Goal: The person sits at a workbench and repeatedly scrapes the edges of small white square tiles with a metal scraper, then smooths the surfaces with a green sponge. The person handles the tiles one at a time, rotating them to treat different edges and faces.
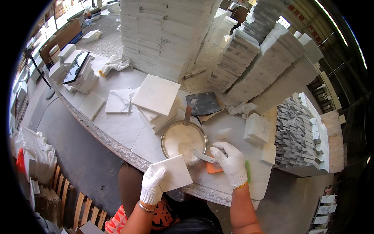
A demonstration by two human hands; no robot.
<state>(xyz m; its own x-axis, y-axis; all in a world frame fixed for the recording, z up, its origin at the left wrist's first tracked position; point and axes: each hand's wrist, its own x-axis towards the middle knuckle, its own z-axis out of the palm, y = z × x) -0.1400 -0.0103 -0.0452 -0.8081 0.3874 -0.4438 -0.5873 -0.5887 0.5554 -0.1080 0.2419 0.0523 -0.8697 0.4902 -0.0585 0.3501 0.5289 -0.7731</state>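
My left hand, in a white knit glove, grips a square white marble tile by its left edge, tilted over the table's front edge. In my gloved right hand is a putty knife. Its blade reaches into a round metal pan of cream-coloured paste. Another flat scraper leans at the pan's far rim. Just behind the pan rises a short stack of white tiles. An orange piece lies partly under the putty knife and right hand.
Black sheets lie beyond the pan. Tall tile stacks wall off the back, with more stacks at right. A phone rests on tiles at far left, near a spare glove. A green strip lies beside my right wrist.
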